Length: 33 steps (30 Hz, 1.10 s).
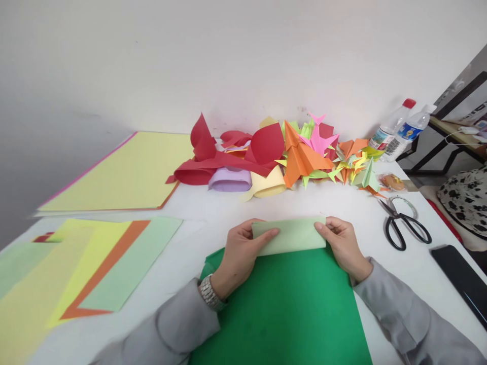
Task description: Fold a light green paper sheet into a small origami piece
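Note:
Between my two hands is a pale green strip of paper [292,237], its long side running left to right. It looks folded, though I cannot make out how many layers it has. My left hand [243,251] grips its left end, thumb on top and fingers behind. The right end is pinched by my right hand [340,244], with the thumb across the upper corner. Under the strip a large dark green sheet [289,309] spreads over the white table toward me; my left wrist hides part of its left edge.
Folded paper shapes, among them an orange one [302,154] and red curled pieces [243,162], crowd the wall side. Coloured sheets [125,274] and a big yellow sheet [117,172] lie left. Scissors [403,225], a black phone-like slab [460,284] and two bottles [407,132] stand or lie right. A person's patterned clothing [464,197] shows beyond.

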### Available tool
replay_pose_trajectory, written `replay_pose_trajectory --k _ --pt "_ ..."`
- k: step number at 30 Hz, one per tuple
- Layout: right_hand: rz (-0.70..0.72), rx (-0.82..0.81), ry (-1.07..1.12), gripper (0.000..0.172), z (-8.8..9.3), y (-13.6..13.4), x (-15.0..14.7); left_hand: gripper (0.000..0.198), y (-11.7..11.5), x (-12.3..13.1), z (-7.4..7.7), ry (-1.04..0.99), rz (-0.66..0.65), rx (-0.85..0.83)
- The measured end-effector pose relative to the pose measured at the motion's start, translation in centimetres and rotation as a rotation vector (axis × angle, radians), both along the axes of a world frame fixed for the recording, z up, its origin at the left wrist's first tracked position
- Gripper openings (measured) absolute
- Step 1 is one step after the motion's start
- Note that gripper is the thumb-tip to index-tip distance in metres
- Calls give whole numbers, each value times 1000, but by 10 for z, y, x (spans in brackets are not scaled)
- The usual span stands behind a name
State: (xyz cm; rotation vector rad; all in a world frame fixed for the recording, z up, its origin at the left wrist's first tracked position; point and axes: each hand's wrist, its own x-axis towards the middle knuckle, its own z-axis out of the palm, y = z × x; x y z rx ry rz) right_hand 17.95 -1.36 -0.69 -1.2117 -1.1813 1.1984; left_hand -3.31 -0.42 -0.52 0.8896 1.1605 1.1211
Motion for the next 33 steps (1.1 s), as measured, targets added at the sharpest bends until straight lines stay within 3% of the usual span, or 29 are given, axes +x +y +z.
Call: replay_pose_trajectory --k 15,33 --pt "-69 1 -7 25 -4 1 1 28 1 1 -8 -67 7 20" --pt "-49 -25 -10 25 -10 -1 4 35 1 3 -4 -25 41 44"
